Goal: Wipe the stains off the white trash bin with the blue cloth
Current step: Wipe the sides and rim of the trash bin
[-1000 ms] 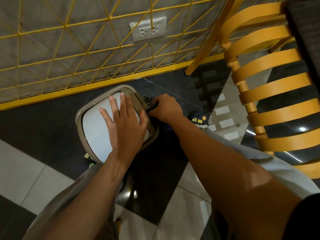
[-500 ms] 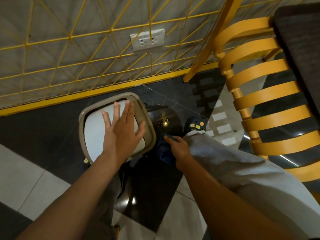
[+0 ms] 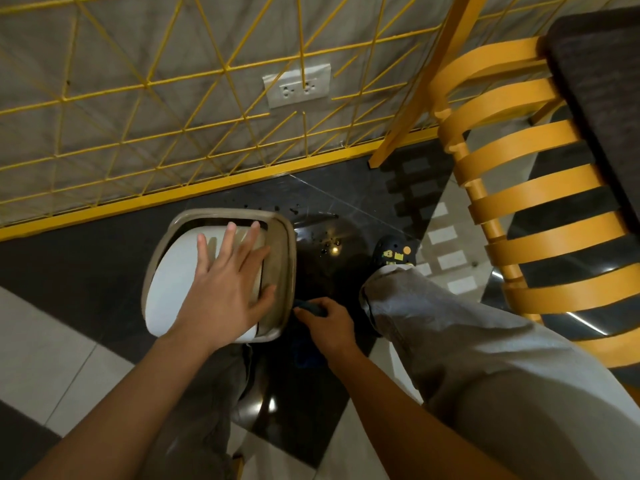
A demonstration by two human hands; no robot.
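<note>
The white trash bin [image 3: 173, 285] stands on the dark floor tile, seen from above, with a beige rim around its white swing lid. My left hand [image 3: 225, 289] lies flat on the lid, fingers spread. My right hand [image 3: 327, 323] is down along the bin's right side, closed around the blue cloth [image 3: 310, 308]. Only a small dark blue edge of the cloth shows past my fingers, close against the bin's side wall. The bin's side is mostly hidden from this angle.
A yellow wire lattice [image 3: 173, 109] on a grey wall with a power socket [image 3: 298, 86] runs behind the bin. A yellow slatted chair [image 3: 540, 216] stands at right. My grey trouser leg [image 3: 467, 341] and dark shoe [image 3: 394, 252] are right of the bin. Water drops [image 3: 325, 242] speckle the glossy floor.
My right hand has moved from the bin's upper right rim down along its right side with the cloth. My left hand stays pressed on the lid. The view has shifted slightly.
</note>
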